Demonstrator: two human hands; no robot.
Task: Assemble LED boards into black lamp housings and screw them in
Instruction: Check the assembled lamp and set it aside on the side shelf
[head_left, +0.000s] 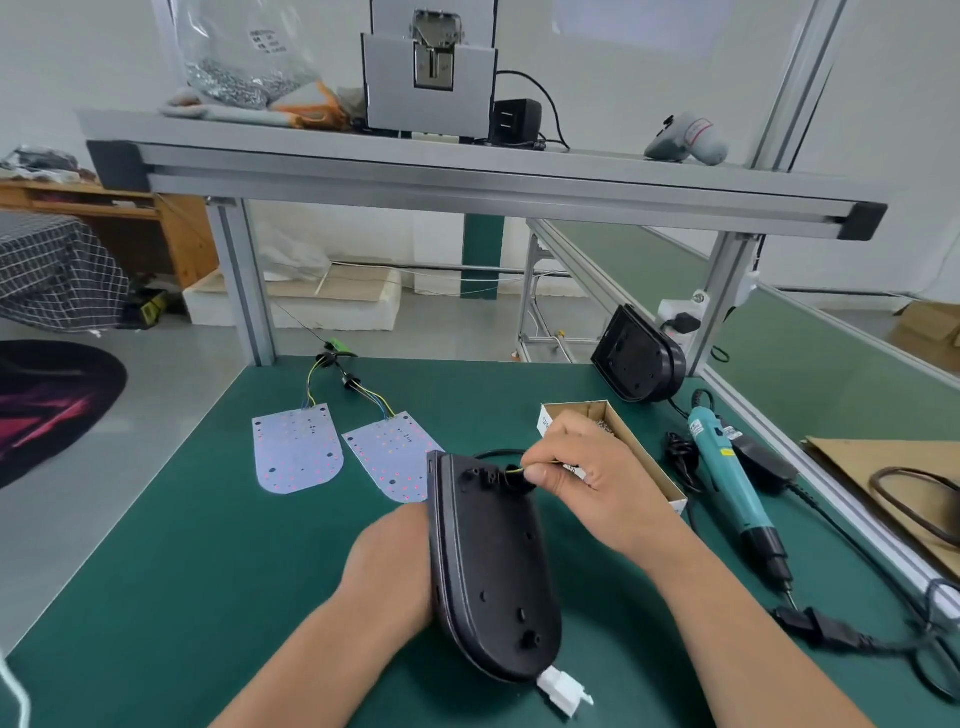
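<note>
A black lamp housing (493, 566) stands on edge on the green mat, its back face turned to the right. My left hand (387, 558) holds it from the left side, fingers hidden behind it. My right hand (576, 467) pinches a yellow-green wire (511, 470) at the housing's top cable port. A white connector (563, 688) sticks out below the housing. Two LED boards lie flat on the mat to the left, one (297, 449) beside the other (392, 457), each with coloured wires.
A cardboard box of screws (631, 441) sits behind my right hand. A teal electric screwdriver (732, 478) lies to the right with its cables. Another black housing (636, 356) leans against the frame post at the back right. An aluminium shelf (467, 171) spans overhead.
</note>
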